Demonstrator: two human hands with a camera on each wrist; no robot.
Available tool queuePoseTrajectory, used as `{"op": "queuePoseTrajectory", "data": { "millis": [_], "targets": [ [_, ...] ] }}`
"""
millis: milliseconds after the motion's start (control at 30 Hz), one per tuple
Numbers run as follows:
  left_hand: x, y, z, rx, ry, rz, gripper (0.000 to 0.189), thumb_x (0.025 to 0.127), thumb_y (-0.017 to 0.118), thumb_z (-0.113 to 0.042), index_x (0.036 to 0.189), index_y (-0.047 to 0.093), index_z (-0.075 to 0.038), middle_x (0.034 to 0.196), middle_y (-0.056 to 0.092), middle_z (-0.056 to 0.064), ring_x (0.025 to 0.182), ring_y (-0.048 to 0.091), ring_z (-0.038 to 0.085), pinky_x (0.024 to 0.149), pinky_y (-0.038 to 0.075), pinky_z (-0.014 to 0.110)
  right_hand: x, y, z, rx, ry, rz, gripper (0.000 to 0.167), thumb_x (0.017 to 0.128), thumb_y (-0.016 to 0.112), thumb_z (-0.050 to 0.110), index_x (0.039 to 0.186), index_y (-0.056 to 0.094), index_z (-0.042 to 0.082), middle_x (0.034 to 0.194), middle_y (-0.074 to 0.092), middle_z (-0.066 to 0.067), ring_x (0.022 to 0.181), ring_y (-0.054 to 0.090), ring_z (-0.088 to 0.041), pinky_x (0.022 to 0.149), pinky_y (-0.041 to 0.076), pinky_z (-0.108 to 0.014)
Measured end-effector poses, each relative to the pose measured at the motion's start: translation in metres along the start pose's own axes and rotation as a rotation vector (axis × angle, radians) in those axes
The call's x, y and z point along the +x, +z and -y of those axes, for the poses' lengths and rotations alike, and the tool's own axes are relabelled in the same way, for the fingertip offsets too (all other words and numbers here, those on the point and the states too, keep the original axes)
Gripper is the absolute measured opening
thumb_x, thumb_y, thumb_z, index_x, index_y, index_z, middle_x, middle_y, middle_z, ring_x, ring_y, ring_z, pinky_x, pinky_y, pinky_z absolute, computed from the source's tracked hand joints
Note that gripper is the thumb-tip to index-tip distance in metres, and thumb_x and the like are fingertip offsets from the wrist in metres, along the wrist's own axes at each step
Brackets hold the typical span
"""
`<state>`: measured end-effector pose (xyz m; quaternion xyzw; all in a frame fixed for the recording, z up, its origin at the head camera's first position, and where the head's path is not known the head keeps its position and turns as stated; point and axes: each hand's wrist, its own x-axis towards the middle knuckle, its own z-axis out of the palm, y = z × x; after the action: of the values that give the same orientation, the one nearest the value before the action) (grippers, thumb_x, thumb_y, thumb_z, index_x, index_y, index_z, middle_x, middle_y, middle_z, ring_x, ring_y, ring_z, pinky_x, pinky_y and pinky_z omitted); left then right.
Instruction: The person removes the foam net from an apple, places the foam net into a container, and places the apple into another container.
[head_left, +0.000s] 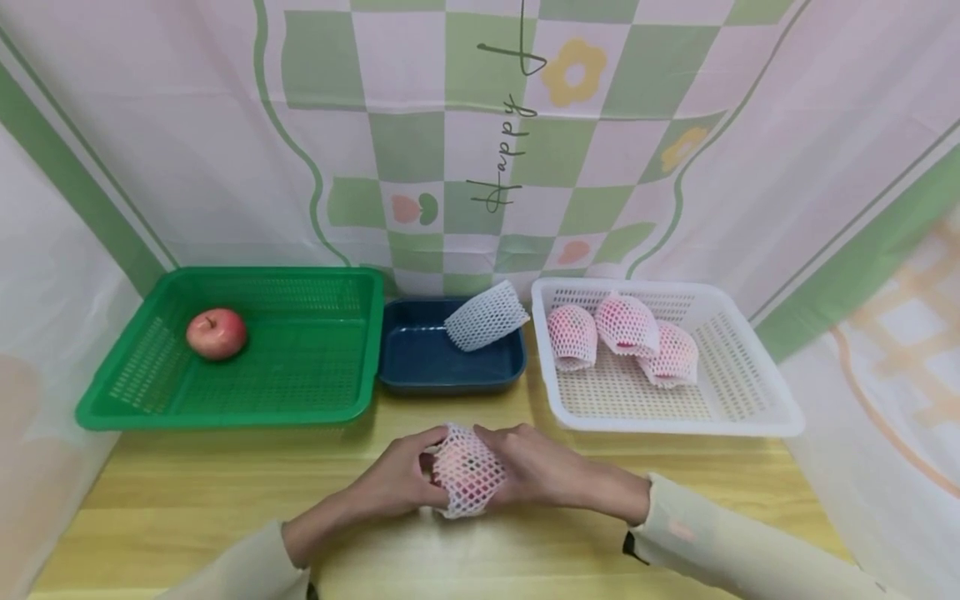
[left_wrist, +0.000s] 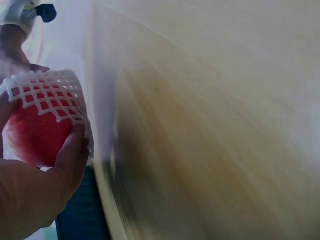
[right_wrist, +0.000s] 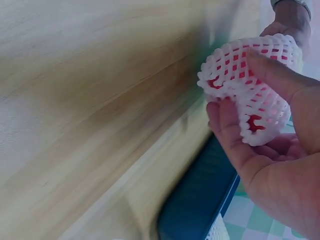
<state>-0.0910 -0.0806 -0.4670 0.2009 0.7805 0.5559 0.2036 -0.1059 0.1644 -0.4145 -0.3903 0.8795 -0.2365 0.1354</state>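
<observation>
Between both hands, above the table's front part, is a red apple (left_wrist: 37,132) with a white foam net sleeve (head_left: 471,471) stretched over most of it. My left hand (head_left: 397,475) grips one side, thumb and fingers curled round apple and net. In the left wrist view the apple's red skin shows bare on that side, below the net's edge. My right hand (head_left: 536,467) holds the opposite side, its thumb and fingers around the netted end in the right wrist view. There the net (right_wrist: 255,95) covers the apple, with red showing through its holes.
A green basket (head_left: 360,408) at the left holds one bare apple (head_left: 217,334). The dark blue tray (head_left: 450,385) in the middle holds an unfilled foam net (head_left: 487,317). At the right, a white basket (head_left: 675,425) contains several netted apples (head_left: 627,323). A patterned curtain hangs behind.
</observation>
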Motion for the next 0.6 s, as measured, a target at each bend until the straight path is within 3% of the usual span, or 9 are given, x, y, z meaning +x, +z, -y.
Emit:
{"op": "queuePoseTrajectory", "data": {
  "millis": [167,400,600],
  "targets": [
    [-0.004,-0.002,0.0,0.019,-0.045,-0.043,0.091,0.068,0.087,-0.008,0.152,0.052,0.001,0.139,0.064,0.02,0.117,0.066,0.026,0.095,0.055,0.03,-0.003,0.002,-0.003,0.014,-0.022,-0.025,0.069,0.085,0.091,0.032,0.142,0.064,0.005,0.117,0.078,-0.006,0.1,0.073,-0.012,0.084,0.06,-0.024],
    [-0.006,-0.005,-0.001,-0.123,-0.051,-0.052,0.093,0.07,0.088,-0.002,0.153,0.047,0.006,0.136,0.064,0.024,0.114,0.07,0.03,0.087,0.059,0.024,-0.006,0.004,-0.011,0.002,-0.079,-0.109,0.056,0.092,0.084,0.026,0.142,0.067,0.007,0.122,0.078,-0.005,0.107,0.076,-0.017,0.094,0.061,-0.031],
    [-0.008,-0.007,-0.002,-0.136,-0.049,-0.044,0.091,0.069,0.086,-0.002,0.152,0.05,0.003,0.134,0.065,0.02,0.114,0.069,0.027,0.089,0.058,0.024,-0.011,0.004,-0.012,0.004,-0.074,-0.148,0.036,0.093,0.08,0.013,0.128,0.075,0.006,0.117,0.079,-0.005,0.103,0.077,-0.017,0.092,0.062,-0.031]
  ]
}}
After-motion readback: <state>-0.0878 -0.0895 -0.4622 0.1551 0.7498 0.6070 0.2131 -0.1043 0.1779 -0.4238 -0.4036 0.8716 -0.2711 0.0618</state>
